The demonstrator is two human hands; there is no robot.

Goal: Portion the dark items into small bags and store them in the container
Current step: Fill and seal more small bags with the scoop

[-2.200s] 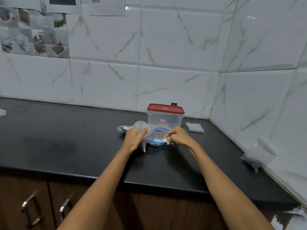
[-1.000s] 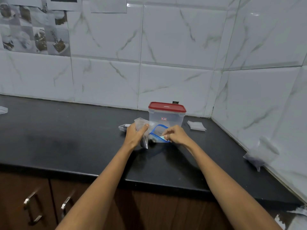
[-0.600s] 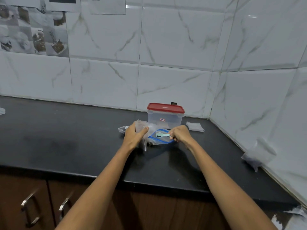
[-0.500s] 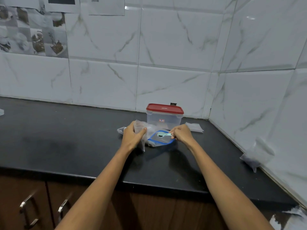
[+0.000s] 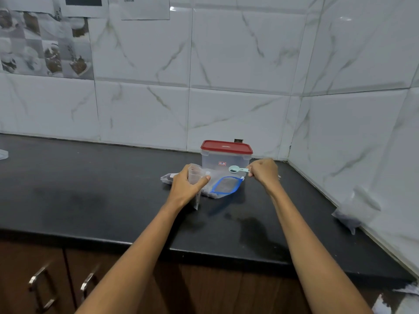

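Now scoop lifted clear of big bag, loaded.
Right hand (image 5: 263, 170) pinches the pale scoop (image 5: 237, 169) by its handle, raised from the blue-rimmed bag (image 5: 225, 185) at frame centre where it sat a half second ago; dark items (image 5: 232, 170) show in the bowl. Left hand (image 5: 187, 185) grips a small bag (image 5: 195, 175), mouth up, on the counter (image 5: 90, 189). Red-lidded container (image 5: 226, 156) just behind, lid on. Likely next: tip scoop into small bag.
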